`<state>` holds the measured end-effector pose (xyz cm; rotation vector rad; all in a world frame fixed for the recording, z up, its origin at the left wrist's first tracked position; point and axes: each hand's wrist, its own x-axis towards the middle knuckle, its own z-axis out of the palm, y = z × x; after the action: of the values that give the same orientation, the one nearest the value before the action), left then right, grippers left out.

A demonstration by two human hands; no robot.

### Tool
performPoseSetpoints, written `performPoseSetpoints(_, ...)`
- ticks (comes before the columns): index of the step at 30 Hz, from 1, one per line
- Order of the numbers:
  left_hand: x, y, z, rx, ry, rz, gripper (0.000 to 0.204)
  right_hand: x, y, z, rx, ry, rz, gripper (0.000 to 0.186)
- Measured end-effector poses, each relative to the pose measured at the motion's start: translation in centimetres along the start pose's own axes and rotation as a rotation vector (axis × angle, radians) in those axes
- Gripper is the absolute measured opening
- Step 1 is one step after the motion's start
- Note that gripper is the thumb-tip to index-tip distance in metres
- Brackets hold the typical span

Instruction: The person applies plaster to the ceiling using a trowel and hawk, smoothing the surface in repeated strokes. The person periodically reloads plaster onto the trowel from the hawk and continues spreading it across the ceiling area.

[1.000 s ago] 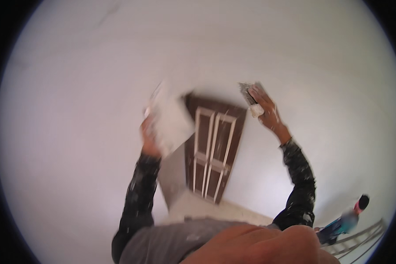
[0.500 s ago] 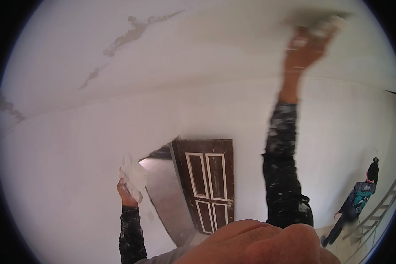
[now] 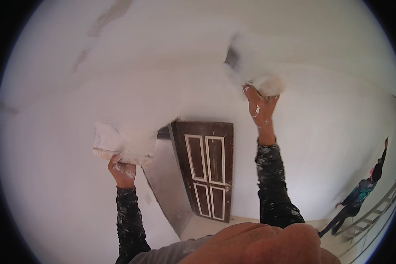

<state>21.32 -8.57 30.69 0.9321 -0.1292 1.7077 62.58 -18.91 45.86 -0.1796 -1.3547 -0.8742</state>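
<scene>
Two hand tools are held, one in each hand. A wide putty blade, coated with white plaster, is grasped by the left hand, the thumb laid over its near edge; it is raised left of the doorway's top edge. A second, motion-blurred trowel is gripped by the right hand, above and to the right of the door's top right corner; whether the wall or ceiling is touched by it cannot be told. Both black sleeves are spattered with white.

The ceiling is marked by two greyish patches toward the upper left. The white wall is broken by one doorway, beside which one dark brown door is seen, its four panels outlined in pale trim. At the right, one ladder and one co-worker, an arm raised, are seen above a pale floor.
</scene>
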Motion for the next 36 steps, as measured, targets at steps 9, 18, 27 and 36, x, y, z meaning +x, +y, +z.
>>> performPoseSetpoints(9, 1.2, -0.5, -3.6, -0.010, 0.070, -0.023, 0.025, 13.0, -4.9, -4.1, -0.569, -0.086, -0.227, 0.093)
performPoseSetpoints(18, 1.2, -0.9, -3.7, -0.008, 0.015, -0.066, 0.034, 14.4, -6.0, -4.0, -0.588, -0.077, -0.358, 0.097)
performPoseSetpoints(27, 1.3, -0.7, -3.4, -0.045, 0.034, -0.115, 0.028, 14.3, -5.9, -3.0, -0.604, -0.095, -0.273, 0.096)
performPoseSetpoints(36, 1.7, -0.7, -4.6, -0.055, 0.083, -0.115, 0.029, 15.7, -4.0, -3.4, -0.562, -0.222, -0.473, 0.098)
